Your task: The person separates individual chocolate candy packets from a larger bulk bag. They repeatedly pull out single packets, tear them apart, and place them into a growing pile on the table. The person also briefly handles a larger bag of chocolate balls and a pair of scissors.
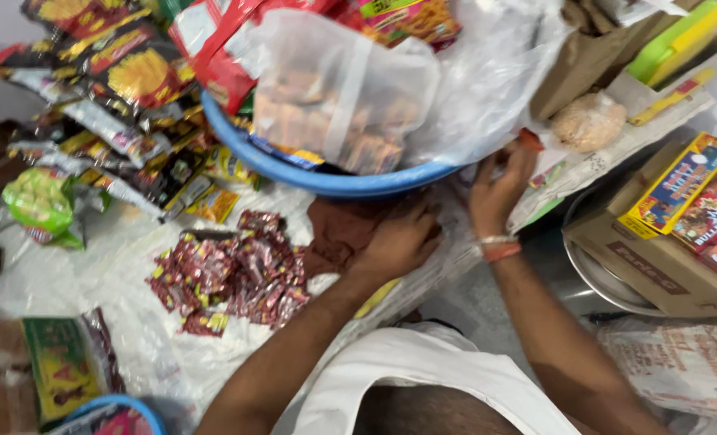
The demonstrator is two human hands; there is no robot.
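Both hands (403,242) (499,185) tight under blue tub (326,181) rim; sachets (229,274) beside.

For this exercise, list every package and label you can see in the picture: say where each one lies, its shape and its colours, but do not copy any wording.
Small sachets: heap on the white sheet, left of the left hand; dark red and yellow.
Snack packets: hanging strips, upper left; black, red, yellow.
Clear bag: in the blue basin; brown packets inside.
Flat boxes: on the cardboard carton, right; yellow, blue, red.
Green pouch: lower left; rectangular.
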